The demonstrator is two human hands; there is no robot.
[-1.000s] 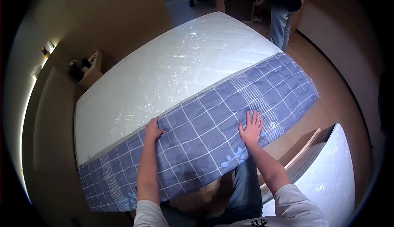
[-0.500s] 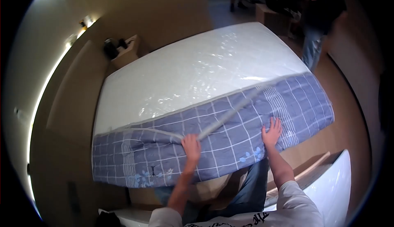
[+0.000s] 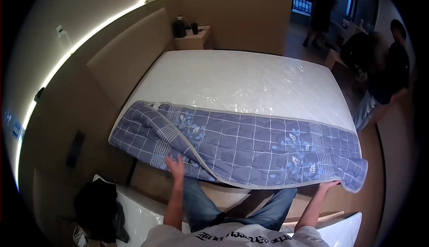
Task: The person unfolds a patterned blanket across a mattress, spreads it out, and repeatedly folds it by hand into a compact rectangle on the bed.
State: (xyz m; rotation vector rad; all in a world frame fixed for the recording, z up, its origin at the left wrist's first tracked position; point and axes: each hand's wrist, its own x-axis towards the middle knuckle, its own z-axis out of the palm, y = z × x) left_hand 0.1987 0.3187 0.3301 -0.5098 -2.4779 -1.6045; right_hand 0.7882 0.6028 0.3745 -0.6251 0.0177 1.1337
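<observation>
A blue-grey checked quilted cover (image 3: 250, 142) lies over the near side of a white mattress (image 3: 214, 77) wrapped in shiny plastic. Its left part is folded over, with a pale edge running diagonally. My left hand (image 3: 175, 165) rests against the cover's near edge at the left, fingers apart and nothing in them. At the right, my right hand (image 3: 330, 184) has its fingers pressed at the cover's near edge, close to the corner that hangs down; the cover hides part of the fingers.
A bedside table (image 3: 208, 33) with dark items stands at the far left corner. People (image 3: 380, 68) are at the right. Behind me, plastic-wrapped white mattresses (image 3: 143, 218) lie low, with dark clothing (image 3: 96, 206) at the left. A padded headboard (image 3: 129, 46) borders the left.
The cover's upper edge has been pulled toward me and now hangs along the near side, showing blue leaf prints. My left hand has let go of the edge; my right hand has moved to the near corner.
</observation>
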